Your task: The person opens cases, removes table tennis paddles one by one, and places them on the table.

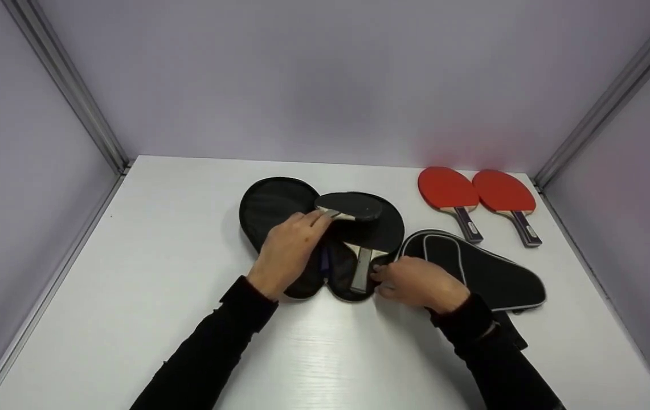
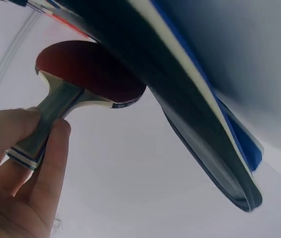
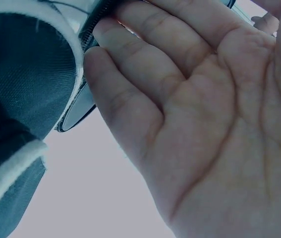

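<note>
My left hand (image 1: 290, 245) grips a table tennis paddle (image 1: 356, 206) by its handle. The paddle's black face is up; its red underside shows in the left wrist view. It is held tilted above an open black paddle case (image 1: 276, 208). In the case's right half lies a second paddle (image 1: 362, 270), black side up with a grey handle toward me, its blade partly covered by the held one. My right hand (image 1: 421, 282) pinches the case's right rim beside that handle; its fingertips (image 3: 98, 59) meet the zipped edge in the right wrist view.
A closed black case (image 1: 501, 279) with white piping lies just right of the open one, partly under my right arm. Two red paddles (image 1: 447, 188) lie side by side at the back right, handles toward me. Walls (image 1: 325, 80) border the white table (image 1: 159, 239).
</note>
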Tool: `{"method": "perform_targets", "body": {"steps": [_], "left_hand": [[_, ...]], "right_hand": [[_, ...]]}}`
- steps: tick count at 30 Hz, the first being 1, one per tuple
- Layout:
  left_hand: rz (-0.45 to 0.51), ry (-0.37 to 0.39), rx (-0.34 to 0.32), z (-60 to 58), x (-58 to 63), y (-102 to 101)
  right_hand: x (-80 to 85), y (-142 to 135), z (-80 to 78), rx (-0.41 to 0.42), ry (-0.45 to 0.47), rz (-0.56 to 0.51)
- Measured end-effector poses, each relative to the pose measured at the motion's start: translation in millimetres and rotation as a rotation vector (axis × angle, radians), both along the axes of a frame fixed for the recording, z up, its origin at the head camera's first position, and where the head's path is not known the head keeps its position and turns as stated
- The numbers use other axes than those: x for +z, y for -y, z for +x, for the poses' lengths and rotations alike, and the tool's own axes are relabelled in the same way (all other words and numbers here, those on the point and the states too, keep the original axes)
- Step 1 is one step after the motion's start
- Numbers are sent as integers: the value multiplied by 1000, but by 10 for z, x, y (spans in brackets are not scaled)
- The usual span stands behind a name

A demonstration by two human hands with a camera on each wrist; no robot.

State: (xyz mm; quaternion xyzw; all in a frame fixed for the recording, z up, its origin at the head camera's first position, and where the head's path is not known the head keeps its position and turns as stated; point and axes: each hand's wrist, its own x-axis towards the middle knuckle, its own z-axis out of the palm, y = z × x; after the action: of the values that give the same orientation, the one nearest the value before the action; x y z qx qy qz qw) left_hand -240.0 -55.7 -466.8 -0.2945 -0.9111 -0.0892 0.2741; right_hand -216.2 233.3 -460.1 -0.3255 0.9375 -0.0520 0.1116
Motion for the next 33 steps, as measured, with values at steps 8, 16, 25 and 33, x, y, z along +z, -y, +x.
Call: {"method": "perform_targets", "body": {"steps": [8, 16, 25, 33], "left_hand": [[35, -27, -34, -112, 114, 212], [92, -117, -57, -195, 260, 479], [216, -87, 16, -253, 397, 862], [337, -72, 103, -320, 473, 1234]], "right_hand": [[9, -6, 5, 15, -7, -10], [-2, -10, -2, 22, -16, -17], [-6, -9, 3, 7, -6, -12], [-3, -23, -15, 22, -17, -10]]}}
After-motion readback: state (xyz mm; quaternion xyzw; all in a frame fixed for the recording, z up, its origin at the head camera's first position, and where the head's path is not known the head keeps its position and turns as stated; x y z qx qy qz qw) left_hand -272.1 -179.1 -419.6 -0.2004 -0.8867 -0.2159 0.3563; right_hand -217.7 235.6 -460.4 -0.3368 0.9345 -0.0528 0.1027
